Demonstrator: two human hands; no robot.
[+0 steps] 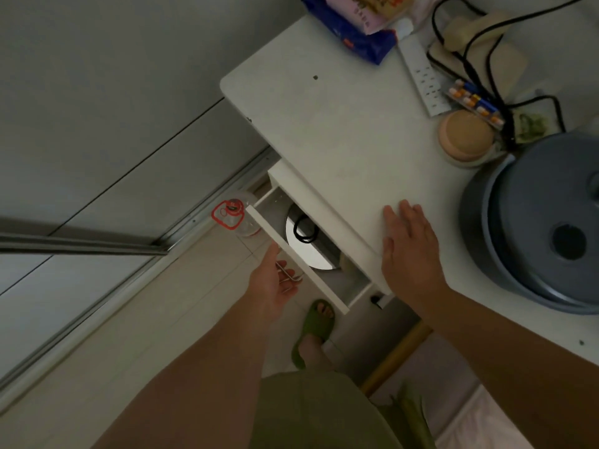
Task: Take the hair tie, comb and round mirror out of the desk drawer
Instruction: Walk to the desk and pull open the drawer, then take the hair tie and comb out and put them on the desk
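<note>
Metal, thin and bent, forms the drawer handle (289,276) round which the fingers of the left hand (271,284) are curled, palm up; the grip suggests the white desk drawer (298,257) is being drawn out. The right hand (411,251) is laid flat and empty, fingers spread, on the white desk top (340,131) just above the drawer, probably to steady the desk against the pull.

Inside the partly open drawer, a round silver-faced mirror (309,249) is seen lying flat, half hidden under the desk edge. A black elastic hair tie (304,229) rests on the mirror. A dark strip at the mirror's inner side may be the comb, but this cannot be told. None of the three items has been lifted out.

Left of the drawer, on the floor, a clear plastic bottle with a red carrying ring (234,217) is set. Far behind the drawer, on the desk, a white power strip (423,77), a blister pack of orange pills (475,102), a tan round lidded jar (466,137), a blue snack packet (353,30) and a grey-blue round basin (538,228) are kept. Print shows on the packet, but it is too blurred to be read.
</note>
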